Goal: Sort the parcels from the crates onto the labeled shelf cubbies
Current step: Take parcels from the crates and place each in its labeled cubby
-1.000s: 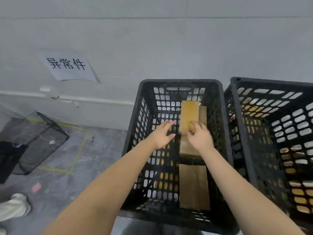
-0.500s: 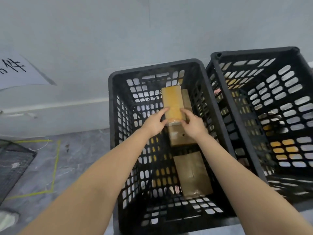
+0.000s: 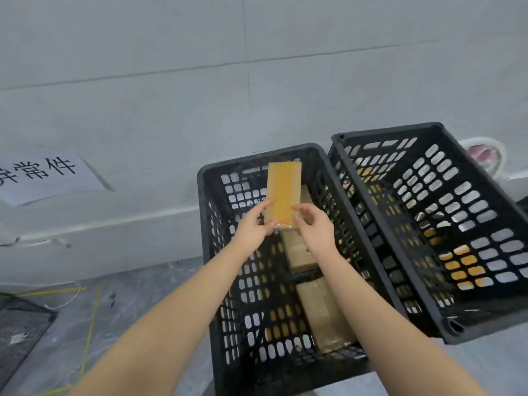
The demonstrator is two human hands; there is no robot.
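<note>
A: Where is the parcel?

B: You hold the yellow parcel (image 3: pixel 283 192) up above the far end of the left crate (image 3: pixel 205 224). Its long side runs away from you, and its far edge meets the crate's back rim in the view.

A: And my hands?

B: Your left grip (image 3: pixel 251 227) pinches the parcel's near left corner, with the thumb on the top face and the fingers underneath. Your right grip (image 3: pixel 314 228) pinches the near right edge, forefinger and thumb curled onto it.

A: What lies in that crate?

B: Two parcels lie on its bottom, along the right wall. The far brown parcel (image 3: pixel 300 254) sits under your hands and is partly hidden by them. The near brown parcel (image 3: pixel 325 318) lies closer to you, its tape shiny.

A: And around it?

B: The right crate (image 3: pixel 385 218) stands just beside the left one, on its right. To your left a paper sign (image 3: pixel 43 175) with black characters hangs on the pale wall (image 3: pixel 171 81). Yellow tape lines (image 3: pixel 91 324) cross the grey floor (image 3: pixel 143 295), and a black mesh panel (image 3: pixel 20 324) lies at the lower left edge
</note>
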